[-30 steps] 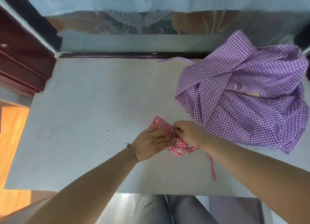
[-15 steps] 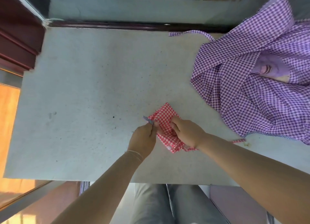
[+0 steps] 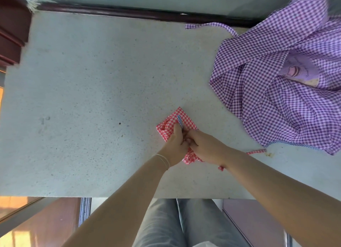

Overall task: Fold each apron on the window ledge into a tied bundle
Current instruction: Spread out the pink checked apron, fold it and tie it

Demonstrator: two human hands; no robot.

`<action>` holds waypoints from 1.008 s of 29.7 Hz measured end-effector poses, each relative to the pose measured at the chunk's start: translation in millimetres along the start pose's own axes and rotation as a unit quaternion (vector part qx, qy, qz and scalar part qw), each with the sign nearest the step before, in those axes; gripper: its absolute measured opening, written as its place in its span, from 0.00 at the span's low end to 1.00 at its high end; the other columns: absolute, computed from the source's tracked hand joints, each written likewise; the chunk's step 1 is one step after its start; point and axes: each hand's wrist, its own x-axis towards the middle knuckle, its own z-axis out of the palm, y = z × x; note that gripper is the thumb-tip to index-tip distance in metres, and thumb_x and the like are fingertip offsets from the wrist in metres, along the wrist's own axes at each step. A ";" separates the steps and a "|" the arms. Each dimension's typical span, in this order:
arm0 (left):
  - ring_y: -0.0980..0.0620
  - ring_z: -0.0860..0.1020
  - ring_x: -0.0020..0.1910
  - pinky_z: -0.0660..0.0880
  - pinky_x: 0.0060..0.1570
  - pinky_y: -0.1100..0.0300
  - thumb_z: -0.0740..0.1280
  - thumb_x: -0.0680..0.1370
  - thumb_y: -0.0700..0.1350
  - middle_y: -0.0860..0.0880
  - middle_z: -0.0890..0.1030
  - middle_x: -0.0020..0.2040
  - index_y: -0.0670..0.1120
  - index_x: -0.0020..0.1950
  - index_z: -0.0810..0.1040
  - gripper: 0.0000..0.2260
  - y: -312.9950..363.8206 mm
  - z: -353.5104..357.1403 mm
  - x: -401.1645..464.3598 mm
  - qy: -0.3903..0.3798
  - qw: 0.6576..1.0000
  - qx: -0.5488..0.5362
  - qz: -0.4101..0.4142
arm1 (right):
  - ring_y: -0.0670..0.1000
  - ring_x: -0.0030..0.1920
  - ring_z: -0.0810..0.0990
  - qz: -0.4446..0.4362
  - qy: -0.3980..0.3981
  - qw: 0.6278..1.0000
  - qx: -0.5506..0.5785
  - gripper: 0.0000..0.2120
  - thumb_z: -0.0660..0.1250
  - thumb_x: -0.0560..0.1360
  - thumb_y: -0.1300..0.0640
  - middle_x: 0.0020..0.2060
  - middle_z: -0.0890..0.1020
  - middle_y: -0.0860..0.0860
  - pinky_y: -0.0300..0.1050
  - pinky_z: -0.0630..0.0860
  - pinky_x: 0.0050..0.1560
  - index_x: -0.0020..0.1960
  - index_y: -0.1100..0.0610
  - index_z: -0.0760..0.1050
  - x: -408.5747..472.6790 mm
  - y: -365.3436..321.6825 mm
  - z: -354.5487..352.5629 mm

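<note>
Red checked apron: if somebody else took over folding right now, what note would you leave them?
Left hand and right hand both grip the small red-and-white checked cloth apron, folded into a small bundle on the grey speckled stone window ledge. One red tie trails right, so tying looks unfinished. The purple-and-white checked cloth apron lies crumpled at the right, not yet folded. Left to do: finish the red knot, then fold and tie the purple one.

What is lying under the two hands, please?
Under the left hand and right hand lies a folded red checked apron on the ledge. Both grip it. Its far corner and a tie end show; the middle, and any knot, is covered.
</note>
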 end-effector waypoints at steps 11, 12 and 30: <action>0.51 0.74 0.49 0.73 0.49 0.66 0.53 0.79 0.32 0.49 0.74 0.49 0.42 0.63 0.68 0.15 2.8 -1.6 10.1 0.008 1.000 0.002 0.009 | 0.49 0.41 0.72 -0.045 0.042 0.991 -0.118 0.08 0.53 0.83 0.51 0.44 0.71 0.49 0.42 0.66 0.41 0.49 0.54 0.67 0.4 -21.5 -22.0; 0.53 0.74 0.47 0.72 0.47 0.70 0.52 0.80 0.32 0.49 0.74 0.49 0.42 0.63 0.69 0.15 6.4 -2.7 9.3 0.018 1.000 -0.016 0.000 | 0.49 0.42 0.73 -0.047 0.045 0.993 -0.098 0.10 0.54 0.83 0.51 0.44 0.73 0.49 0.42 0.67 0.40 0.48 0.55 0.69 1.8 -21.9 -25.3; 0.48 0.74 0.42 0.71 0.42 0.59 0.52 0.82 0.38 0.48 0.74 0.43 0.44 0.59 0.72 0.12 17.3 -15.5 19.0 0.020 0.973 0.224 -0.047 | 0.47 0.39 0.73 -0.070 0.187 0.976 -0.089 0.11 0.55 0.82 0.54 0.50 0.69 0.50 0.35 0.70 0.39 0.55 0.60 0.71 5.6 25.3 -7.3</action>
